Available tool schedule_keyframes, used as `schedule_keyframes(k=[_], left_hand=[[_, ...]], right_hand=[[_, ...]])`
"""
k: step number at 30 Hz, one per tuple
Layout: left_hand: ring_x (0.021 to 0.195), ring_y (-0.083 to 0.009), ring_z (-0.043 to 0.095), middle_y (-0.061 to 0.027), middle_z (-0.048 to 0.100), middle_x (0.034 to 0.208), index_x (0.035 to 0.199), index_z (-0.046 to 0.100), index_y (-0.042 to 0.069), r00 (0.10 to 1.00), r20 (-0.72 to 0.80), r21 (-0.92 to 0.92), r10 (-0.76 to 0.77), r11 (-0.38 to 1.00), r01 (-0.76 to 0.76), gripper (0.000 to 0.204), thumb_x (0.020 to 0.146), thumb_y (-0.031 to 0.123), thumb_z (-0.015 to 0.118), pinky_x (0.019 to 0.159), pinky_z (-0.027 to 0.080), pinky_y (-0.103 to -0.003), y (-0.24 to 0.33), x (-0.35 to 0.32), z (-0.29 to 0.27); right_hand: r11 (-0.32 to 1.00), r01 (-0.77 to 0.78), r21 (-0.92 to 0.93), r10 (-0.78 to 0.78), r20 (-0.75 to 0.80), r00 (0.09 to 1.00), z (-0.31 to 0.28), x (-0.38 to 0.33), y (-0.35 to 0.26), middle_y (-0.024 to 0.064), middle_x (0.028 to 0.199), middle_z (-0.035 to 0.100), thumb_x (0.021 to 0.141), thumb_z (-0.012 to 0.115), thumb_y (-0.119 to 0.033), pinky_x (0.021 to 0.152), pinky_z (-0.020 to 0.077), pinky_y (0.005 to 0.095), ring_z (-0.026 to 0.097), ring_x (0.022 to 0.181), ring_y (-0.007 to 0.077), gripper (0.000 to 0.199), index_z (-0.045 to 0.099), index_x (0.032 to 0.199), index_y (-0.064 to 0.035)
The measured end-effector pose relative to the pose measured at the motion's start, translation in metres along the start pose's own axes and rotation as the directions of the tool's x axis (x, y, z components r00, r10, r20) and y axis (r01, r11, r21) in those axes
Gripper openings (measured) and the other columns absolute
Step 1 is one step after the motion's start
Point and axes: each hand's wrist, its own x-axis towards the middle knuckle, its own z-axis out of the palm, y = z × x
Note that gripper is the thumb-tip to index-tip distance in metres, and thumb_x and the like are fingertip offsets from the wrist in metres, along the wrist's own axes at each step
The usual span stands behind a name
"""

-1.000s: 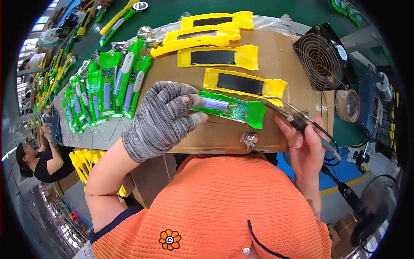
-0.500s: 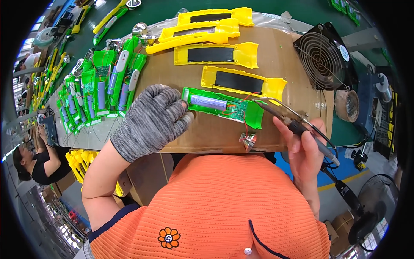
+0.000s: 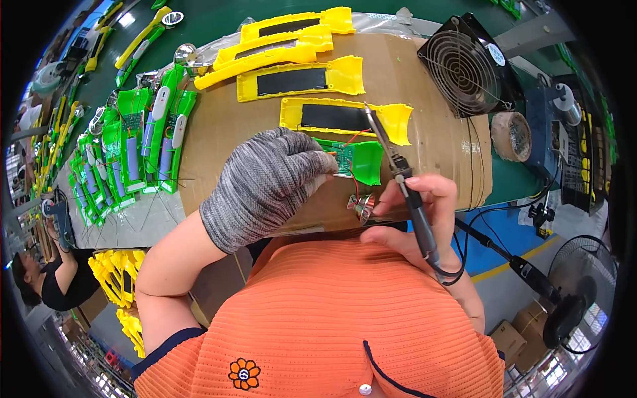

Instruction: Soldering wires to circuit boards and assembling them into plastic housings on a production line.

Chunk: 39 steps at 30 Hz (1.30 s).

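Observation:
My left hand [image 3: 269, 186], in a grey knitted glove, lies over the left part of a green plastic housing [image 3: 368, 162]. Its fingers are curled together beside the green circuit board [image 3: 344, 156]; whatever they pinch is hidden. A soldering iron [image 3: 419, 222] is in my right hand [image 3: 431, 196], tip pointing up and away over a yellow housing half [image 3: 398, 123] with a black panel. Fingers of this hand also come close to a small shiny reflector cup [image 3: 363, 207]; contact is unclear. A red wire runs from the board to the cup.
More yellow housing halves [image 3: 345, 74] lie at the back. Several green housings with purple battery cells [image 3: 132, 159] stand in a row at left. A black fan [image 3: 461, 69] and a tape roll [image 3: 511, 136] are at right. A person [image 3: 56, 278] sits far left.
My left hand has moved right, covering the battery end of the green housing. My right hand has come left to the reflector cup, and the iron's tip now points up, away from the board.

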Motion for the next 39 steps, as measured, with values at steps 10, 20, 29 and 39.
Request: schedule_keyframes(k=[10, 20, 29, 39], left_hand=[[0.084, -0.0336, 0.062, -0.0121, 0.064, 0.091, 0.098, 0.067, 0.007, 0.99, 0.138, 0.211, -0.04, 0.978, 0.011, 0.016, 0.083, 0.006, 0.069, 0.073, 0.052, -0.043, 0.016, 0.019, -0.008], [0.084, -0.0338, 0.061, -0.0122, 0.063, 0.09, 0.098, 0.067, 0.006, 0.986, 0.156, 0.211, -0.057, 0.977, 0.023, 0.015, 0.083, 0.008, 0.069, 0.072, 0.051, -0.043, 0.016, 0.021, -0.008], [0.088, -0.0333, 0.061, -0.0124, 0.062, 0.092, 0.097, 0.068, 0.006, 0.987, 0.138, 0.254, -0.081, 0.966, 0.044, 0.014, 0.084, 0.009, 0.069, 0.075, 0.051, -0.043, 0.015, 0.019, -0.003], [0.087, -0.033, 0.061, -0.0123, 0.062, 0.092, 0.097, 0.067, 0.006, 0.98, 0.17, 0.27, -0.106, 0.961, 0.057, 0.016, 0.082, 0.009, 0.069, 0.075, 0.052, -0.043, 0.018, 0.022, -0.006]], right_hand=[[0.98, 0.074, -0.183, -0.095, -0.11, 0.989, 0.005, 0.006, -0.015, 0.0136, 0.101, 0.061, 0.075, 0.078, 0.012, 0.071, 0.0574, 0.0258, 0.068, 0.082, 0.0147, 0.066, 0.038, 0.124, -0.0077], [0.97, 0.071, -0.232, -0.091, -0.08, 0.993, -0.026, 0.03, -0.041, 0.0131, 0.101, 0.059, 0.074, 0.073, 0.018, 0.075, 0.0577, 0.0304, 0.067, 0.085, 0.0184, 0.066, 0.039, 0.124, -0.008], [0.941, 0.103, -0.324, -0.159, -0.152, 0.975, -0.039, 0.026, -0.014, 0.0135, 0.099, 0.064, 0.084, 0.071, 0.011, 0.072, 0.0552, 0.0295, 0.068, 0.087, 0.0199, 0.051, 0.043, 0.123, -0.0061], [0.837, -0.361, 0.41, 0.447, -0.133, 0.885, -0.044, 0.016, -0.042, 0.0227, 0.084, 0.067, 0.089, 0.061, 0.003, 0.043, 0.0491, 0.0282, 0.059, 0.046, 0.0186, 0.019, 0.045, 0.1, 0.0007]])
